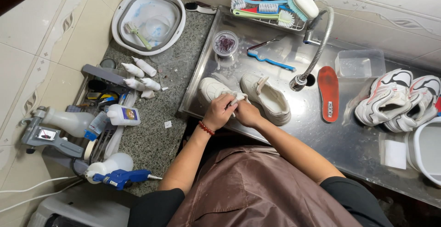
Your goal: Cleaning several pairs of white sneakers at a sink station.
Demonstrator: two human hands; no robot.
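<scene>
Steel sink tray (275,153) against tiled walls, speckled counter (151,140) off to the left. Pair of cream sneakers in the tray: right one (266,97) free, left one (212,89) under both hands. Left hand (219,112) and right hand (247,113) pressed together, clamped on a small pale cloth (238,98) against that left sneaker. Red insole (329,93) by the faucet (308,55), white-and-red sneakers (397,100) far right. Brushes (271,4) up top.

Tiled walls (55,29) (cream), speckled counter (151,135)
</scene>
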